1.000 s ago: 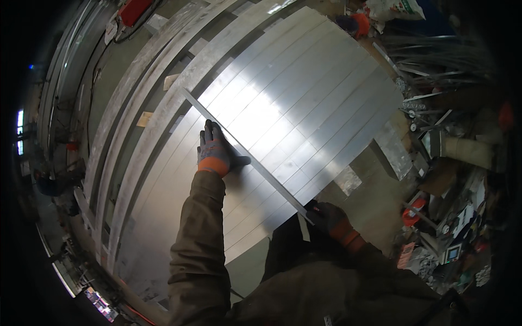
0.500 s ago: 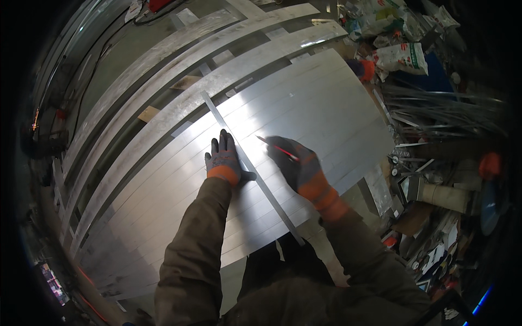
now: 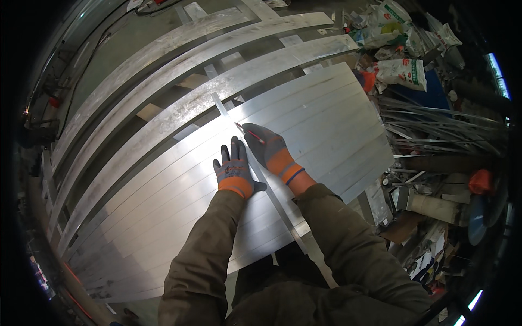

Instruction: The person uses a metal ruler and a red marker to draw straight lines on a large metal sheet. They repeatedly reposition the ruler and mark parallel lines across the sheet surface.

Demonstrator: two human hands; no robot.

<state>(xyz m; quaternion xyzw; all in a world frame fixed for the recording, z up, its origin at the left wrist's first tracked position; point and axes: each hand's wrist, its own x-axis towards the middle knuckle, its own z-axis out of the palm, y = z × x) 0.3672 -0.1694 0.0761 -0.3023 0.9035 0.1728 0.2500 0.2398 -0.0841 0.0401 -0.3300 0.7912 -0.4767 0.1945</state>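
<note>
Narrow silver metal strips lie side by side as a flat panel in front of me. Across them runs a thin metal bar, from beyond the far edge to the near edge. My left hand, in a grey and orange glove, lies flat with fingers spread beside the bar, its thumb reaching across it. In my gloved right hand a red pencil is pinched, its dark tip at the bar's edge towards the far end. Whether the tip touches the metal is too small to tell.
Beyond the panel, long metal beams run across with gaps between them. At the far right lie white sacks and a heap of thin metal offcuts. Nearer on the right are a cardboard-coloured roll and scattered scraps.
My right hand has moved away from me and left with the pencil, from off the bar's right side to its edge. My left hand stays on the bar; the whole view has shifted slightly.
</note>
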